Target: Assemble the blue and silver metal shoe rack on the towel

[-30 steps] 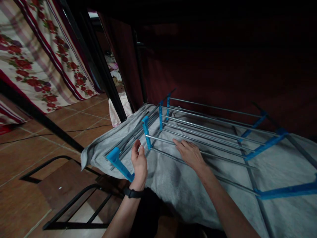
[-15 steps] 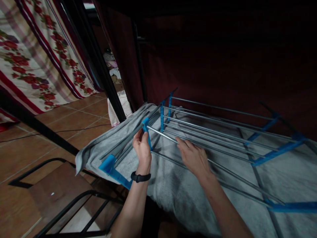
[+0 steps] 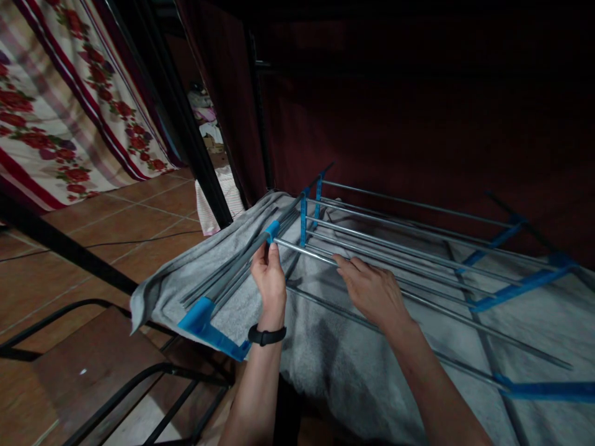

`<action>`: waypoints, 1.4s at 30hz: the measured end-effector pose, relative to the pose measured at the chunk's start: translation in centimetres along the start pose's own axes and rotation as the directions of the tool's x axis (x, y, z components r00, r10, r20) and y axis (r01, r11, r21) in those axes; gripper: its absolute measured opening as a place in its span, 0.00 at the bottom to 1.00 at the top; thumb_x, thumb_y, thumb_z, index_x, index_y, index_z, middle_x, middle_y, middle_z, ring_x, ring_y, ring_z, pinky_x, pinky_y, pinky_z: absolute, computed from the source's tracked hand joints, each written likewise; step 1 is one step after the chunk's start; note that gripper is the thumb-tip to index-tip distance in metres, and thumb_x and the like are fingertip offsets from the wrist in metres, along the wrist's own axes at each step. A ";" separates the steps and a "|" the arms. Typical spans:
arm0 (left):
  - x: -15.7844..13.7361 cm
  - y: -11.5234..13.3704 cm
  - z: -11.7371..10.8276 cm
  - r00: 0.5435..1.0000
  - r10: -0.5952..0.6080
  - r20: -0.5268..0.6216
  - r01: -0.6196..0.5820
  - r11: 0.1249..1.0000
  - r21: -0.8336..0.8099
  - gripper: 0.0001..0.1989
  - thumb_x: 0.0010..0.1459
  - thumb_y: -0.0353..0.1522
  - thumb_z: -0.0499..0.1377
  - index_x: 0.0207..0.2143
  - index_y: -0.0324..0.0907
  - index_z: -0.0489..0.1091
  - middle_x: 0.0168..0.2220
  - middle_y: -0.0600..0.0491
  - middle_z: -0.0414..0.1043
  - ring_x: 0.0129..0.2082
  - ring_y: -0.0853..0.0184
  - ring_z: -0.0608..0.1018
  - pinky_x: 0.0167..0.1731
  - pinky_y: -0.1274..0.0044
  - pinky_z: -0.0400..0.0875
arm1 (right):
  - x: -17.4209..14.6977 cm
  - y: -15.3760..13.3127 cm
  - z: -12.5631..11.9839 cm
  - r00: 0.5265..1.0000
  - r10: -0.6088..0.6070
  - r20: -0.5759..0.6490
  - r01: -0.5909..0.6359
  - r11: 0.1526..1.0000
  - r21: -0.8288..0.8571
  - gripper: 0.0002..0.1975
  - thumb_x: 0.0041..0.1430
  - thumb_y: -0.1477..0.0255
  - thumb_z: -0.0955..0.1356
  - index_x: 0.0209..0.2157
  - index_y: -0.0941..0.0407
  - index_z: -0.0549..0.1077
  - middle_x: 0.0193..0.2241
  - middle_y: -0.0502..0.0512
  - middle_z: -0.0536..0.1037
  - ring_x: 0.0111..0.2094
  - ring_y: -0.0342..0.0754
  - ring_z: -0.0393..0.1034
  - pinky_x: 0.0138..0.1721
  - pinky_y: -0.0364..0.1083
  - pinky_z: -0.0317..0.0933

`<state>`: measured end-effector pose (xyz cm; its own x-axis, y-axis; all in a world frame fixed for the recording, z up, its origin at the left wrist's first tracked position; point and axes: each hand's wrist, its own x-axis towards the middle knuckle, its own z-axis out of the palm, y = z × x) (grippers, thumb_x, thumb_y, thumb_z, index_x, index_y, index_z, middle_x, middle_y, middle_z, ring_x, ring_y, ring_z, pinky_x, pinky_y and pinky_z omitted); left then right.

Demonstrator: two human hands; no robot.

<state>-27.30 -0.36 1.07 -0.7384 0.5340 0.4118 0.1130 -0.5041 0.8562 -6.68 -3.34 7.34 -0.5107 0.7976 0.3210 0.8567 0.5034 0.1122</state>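
Note:
A partly assembled rack of metal rods and blue plastic brackets lies on the grey blanket (image 3: 320, 353). My left hand (image 3: 269, 275) is closed around a blue bracket (image 3: 273, 230), its thumb near the joint with a metal rod (image 3: 307, 251). The fingers of my right hand (image 3: 372, 291) close over that same rod, farther to the right. The rod's right end hangs free above the blanket, apart from the blue bracket at the lower right (image 3: 553, 390). Another blue bracket (image 3: 211, 331) sits at the near left end of the side pole.
Loose grey rods (image 3: 232, 272) lie on the blanket left of my left hand. Below left is a black metal chair frame (image 3: 153, 371) with a brown seat. A dark bed post (image 3: 195, 136) rises at the left, and a dark red curtain (image 3: 395, 142) hangs behind.
The rod's right end has lifted and swung right, away from the lower right bracket. The bracket in my left hand has turned. My view has shifted slightly.

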 end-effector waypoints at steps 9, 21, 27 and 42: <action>0.1 -0.4 -0.1 0.999 0.030 -0.018 -0.029 0.998 0.048 0.18 0.61 0.41 0.59 0.49 0.41 0.73 0.50 0.47 0.75 0.51 0.62 0.75 0.57 0.69 0.65 | -0.1 -0.1 -0.8 1.000 -0.001 0.006 0.001 1.000 0.002 0.20 0.71 0.66 0.54 0.61 0.47 0.63 0.41 0.52 0.78 0.35 0.46 0.74 0.33 0.45 0.54; 0.4 -0.9 -0.4 1.000 0.017 -0.015 -0.017 1.000 0.012 0.17 0.59 0.39 0.61 0.48 0.41 0.75 0.48 0.47 0.76 0.50 0.61 0.76 0.57 0.68 0.66 | 0.8 0.4 -2.9 0.996 0.047 0.069 -0.044 0.998 -0.045 0.22 0.71 0.66 0.54 0.63 0.46 0.60 0.45 0.55 0.78 0.36 0.47 0.74 0.33 0.45 0.58; 0.1 -0.9 -0.4 0.998 -0.031 -0.058 0.031 1.000 0.000 0.17 0.59 0.41 0.59 0.46 0.41 0.75 0.47 0.48 0.77 0.50 0.62 0.76 0.55 0.70 0.67 | 0.4 0.0 -2.0 0.996 0.017 0.086 -0.014 0.999 -0.037 0.22 0.71 0.66 0.54 0.63 0.47 0.60 0.45 0.55 0.77 0.36 0.46 0.74 0.34 0.45 0.58; 0.1 -1.0 -0.3 0.991 0.004 -0.133 0.010 0.994 0.107 0.16 0.58 0.40 0.60 0.44 0.39 0.75 0.41 0.51 0.77 0.45 0.63 0.77 0.52 0.70 0.69 | 0.5 0.1 -1.9 0.993 0.005 0.117 -0.008 1.000 0.026 0.21 0.70 0.68 0.54 0.62 0.47 0.60 0.45 0.56 0.77 0.38 0.47 0.74 0.38 0.45 0.62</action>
<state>-27.71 0.02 0.17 -0.8196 0.4370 0.3704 0.1762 -0.4230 0.8888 -6.70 -3.52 9.25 -0.5111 0.8337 0.2092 0.8588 0.5051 0.0853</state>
